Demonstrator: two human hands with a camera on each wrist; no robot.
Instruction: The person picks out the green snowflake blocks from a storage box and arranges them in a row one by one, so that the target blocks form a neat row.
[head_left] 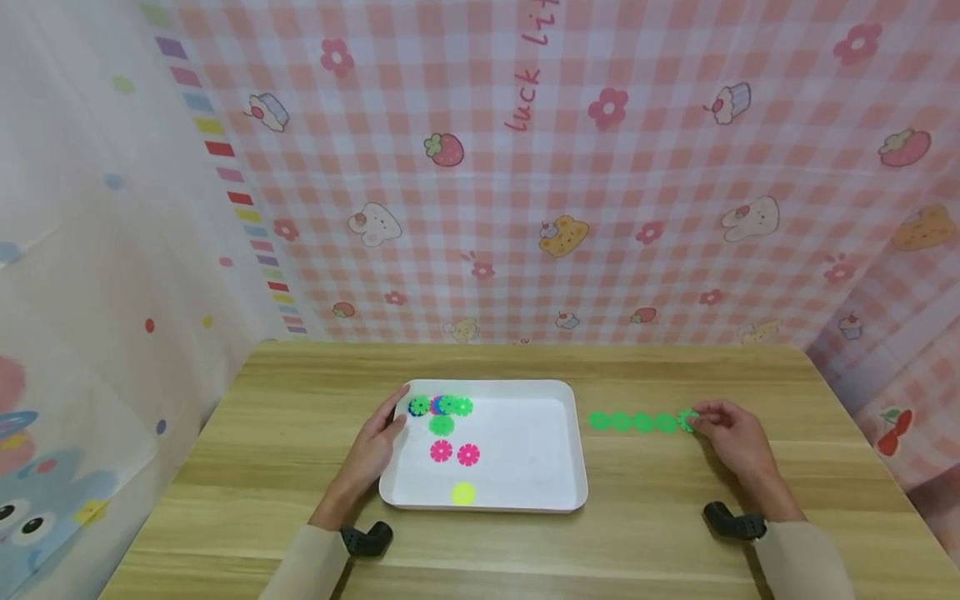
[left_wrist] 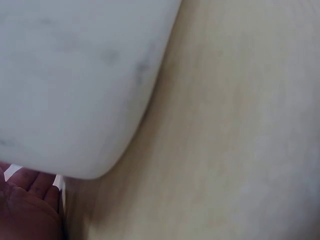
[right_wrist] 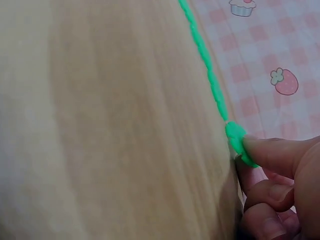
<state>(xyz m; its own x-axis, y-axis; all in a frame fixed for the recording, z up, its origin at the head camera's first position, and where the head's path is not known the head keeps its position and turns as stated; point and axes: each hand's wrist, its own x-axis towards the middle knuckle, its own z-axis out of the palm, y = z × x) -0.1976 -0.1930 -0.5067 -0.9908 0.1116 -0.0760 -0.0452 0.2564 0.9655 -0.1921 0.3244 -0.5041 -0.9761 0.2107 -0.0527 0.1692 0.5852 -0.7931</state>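
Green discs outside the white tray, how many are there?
5: the first, second, third and fourth lie in a row on the table, right of the tray; the right hand pinches the fifth at the right end, and could hide another.

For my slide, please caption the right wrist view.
Right hand pinches green disc at one end of green row.

Over by the wooden table (right_wrist: 115, 120), the right hand (right_wrist: 280, 185) pinches a tilted green disc (right_wrist: 236, 136). Just beyond it, a thin, wavy green row (right_wrist: 212, 80) stretches away, with a pink checked cloth (right_wrist: 250, 60) behind, printed with a strawberry (right_wrist: 286, 82) and a cupcake (right_wrist: 242, 8), the latter partly cut off.
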